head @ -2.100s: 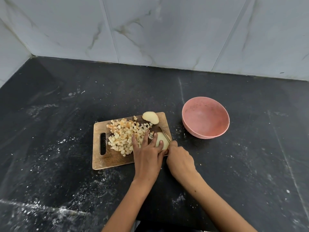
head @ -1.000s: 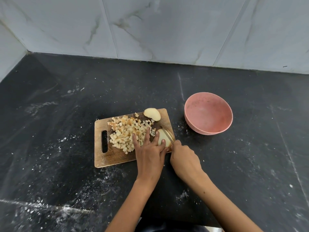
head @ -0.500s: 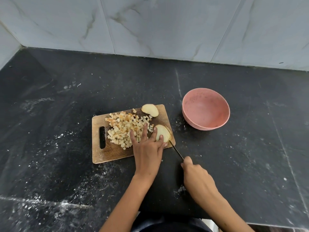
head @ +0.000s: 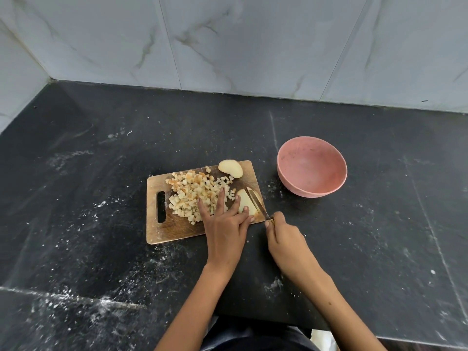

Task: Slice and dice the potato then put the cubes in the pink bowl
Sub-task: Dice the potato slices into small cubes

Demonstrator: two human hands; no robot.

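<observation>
knife back on potato (right hand grips it); left hand spread, pressing.

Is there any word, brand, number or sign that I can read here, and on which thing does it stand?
None: the cutting board, pink bowl, knife, black counter and wall tiles show no readable text.

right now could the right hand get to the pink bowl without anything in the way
Probably yes. The counter between the right hand and the pink bowl is bare, but that hand grips the knife, whose blade lies across the potato piece.
</observation>
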